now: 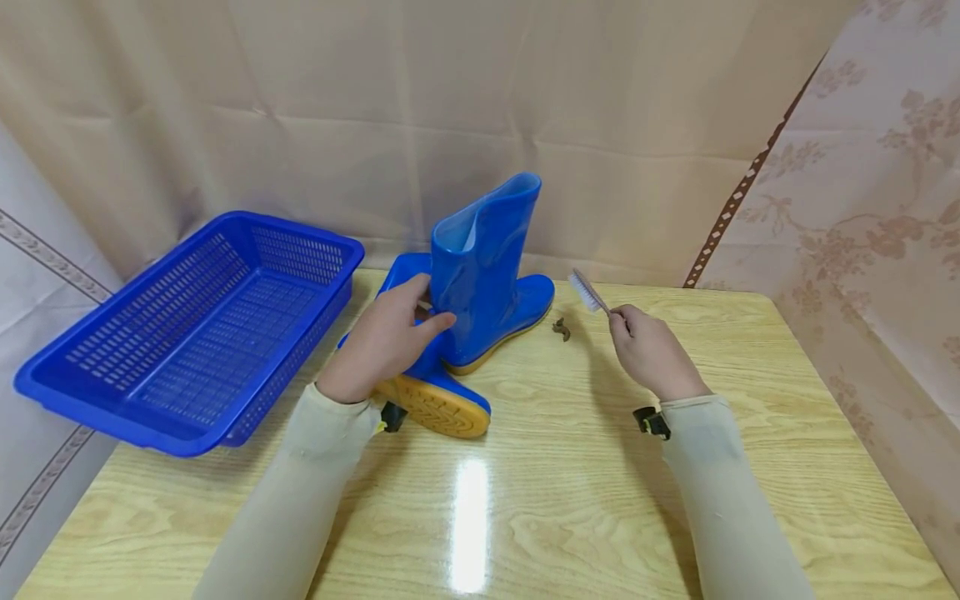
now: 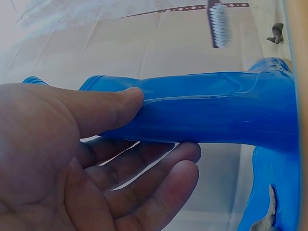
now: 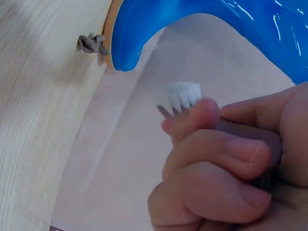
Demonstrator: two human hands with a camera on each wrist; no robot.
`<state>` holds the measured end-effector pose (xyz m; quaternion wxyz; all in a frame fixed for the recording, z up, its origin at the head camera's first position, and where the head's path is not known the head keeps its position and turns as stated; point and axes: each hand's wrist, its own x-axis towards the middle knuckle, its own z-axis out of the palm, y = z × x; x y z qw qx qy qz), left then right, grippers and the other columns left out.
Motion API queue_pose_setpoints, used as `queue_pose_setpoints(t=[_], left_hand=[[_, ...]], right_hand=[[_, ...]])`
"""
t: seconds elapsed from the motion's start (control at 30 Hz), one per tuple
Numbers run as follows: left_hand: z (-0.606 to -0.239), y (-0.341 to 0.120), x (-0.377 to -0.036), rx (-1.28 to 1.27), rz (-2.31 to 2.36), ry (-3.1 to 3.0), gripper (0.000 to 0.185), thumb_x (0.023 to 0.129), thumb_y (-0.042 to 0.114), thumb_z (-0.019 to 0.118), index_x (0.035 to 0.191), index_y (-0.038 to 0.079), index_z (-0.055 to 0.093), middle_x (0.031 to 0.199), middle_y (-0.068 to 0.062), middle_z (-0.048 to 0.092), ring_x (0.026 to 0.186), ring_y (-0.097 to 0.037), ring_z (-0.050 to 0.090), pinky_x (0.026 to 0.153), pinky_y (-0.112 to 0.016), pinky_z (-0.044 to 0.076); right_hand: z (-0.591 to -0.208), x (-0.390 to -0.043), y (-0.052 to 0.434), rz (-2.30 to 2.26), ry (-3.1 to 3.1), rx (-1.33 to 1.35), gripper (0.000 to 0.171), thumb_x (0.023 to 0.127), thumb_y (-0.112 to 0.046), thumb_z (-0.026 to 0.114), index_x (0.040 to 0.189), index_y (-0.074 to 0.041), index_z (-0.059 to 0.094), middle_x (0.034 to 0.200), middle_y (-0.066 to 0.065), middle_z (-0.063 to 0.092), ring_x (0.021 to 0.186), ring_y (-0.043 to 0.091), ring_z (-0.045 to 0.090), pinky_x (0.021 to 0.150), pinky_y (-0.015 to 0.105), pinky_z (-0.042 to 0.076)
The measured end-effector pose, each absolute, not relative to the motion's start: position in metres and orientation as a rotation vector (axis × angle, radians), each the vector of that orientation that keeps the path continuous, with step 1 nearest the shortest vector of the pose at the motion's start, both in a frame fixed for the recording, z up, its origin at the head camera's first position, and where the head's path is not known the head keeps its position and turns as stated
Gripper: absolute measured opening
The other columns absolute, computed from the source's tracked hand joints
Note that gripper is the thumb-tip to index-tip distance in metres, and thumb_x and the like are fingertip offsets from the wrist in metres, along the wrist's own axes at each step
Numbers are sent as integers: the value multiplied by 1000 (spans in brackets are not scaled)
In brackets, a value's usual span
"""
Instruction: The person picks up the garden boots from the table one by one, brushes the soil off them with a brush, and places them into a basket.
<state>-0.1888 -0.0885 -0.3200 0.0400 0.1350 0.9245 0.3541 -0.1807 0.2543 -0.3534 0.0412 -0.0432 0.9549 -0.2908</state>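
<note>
A blue rain boot [image 1: 487,275] with a yellow sole stands upright on the table. My left hand [image 1: 386,337] holds its shaft from the heel side, thumb [image 2: 113,108] on one face and fingers curving round the back. The second rain boot [image 1: 442,408] lies tipped over under and beside that hand, its yellow tread towards me. A grey-brown lump [image 2: 267,211] shows on its blue surface in the left wrist view. Right of the standing boot, my right hand [image 1: 652,350] grips the handle of a small brush [image 1: 587,292], white bristles above the table and apart from the boot.
A blue plastic basket [image 1: 288,350] with slotted walls sits at the left of the wood-grain table [image 1: 570,500]. Small brown clumps [image 1: 561,329] lie near the standing boot's toe. A beige curtain [image 1: 360,125] hangs along the back edge.
</note>
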Motion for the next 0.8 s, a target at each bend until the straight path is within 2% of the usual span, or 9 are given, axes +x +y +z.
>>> queue_pose_setpoints(t=[0.1,0.2,0.4,0.6,0.7,0.8], left_hand=[[-320,-88,-189,404,1084,2830,34,103,33,65,129,13,56,125,-8,66,113,-27,63,97,-49,54],[-319,-88,-189,395,1089,2825,36,102,33,67,130,13,56,124,-7,66,112,-27,63,96,-48,54],[-319,-88,-190,385,1108,2817,41,100,37,69,132,14,56,123,-5,66,110,-25,64,93,-46,55],[-320,-92,-188,372,1052,2829,38,99,42,68,122,13,62,118,-6,69,107,-25,67,90,-45,57],[-321,-92,-188,380,1032,2869,29,101,40,67,106,12,64,99,-5,69,89,-24,66,77,-40,55],[-319,-84,-186,381,1003,2925,32,102,40,65,92,11,60,77,-4,58,70,-23,57,63,-36,46]], right_hand=[[-351,-180,253,-936,2919,-100,57,113,-36,21,142,6,46,84,13,52,59,21,43,51,35,39],[-349,-178,251,-998,2927,-62,54,111,-39,22,137,2,47,84,13,53,59,21,44,50,35,38],[-345,-173,250,-1073,3014,37,44,106,-47,41,117,-7,53,74,8,50,55,21,43,47,34,38],[-342,-171,252,-1076,3043,60,43,104,-49,48,114,-8,54,71,7,49,54,21,43,46,35,38],[-341,-172,253,-1082,3051,72,42,104,-49,49,114,-8,54,73,7,50,54,22,44,47,35,39],[-339,-170,254,-1113,3044,91,41,104,-48,48,114,-8,53,73,7,52,53,20,43,45,33,39]])
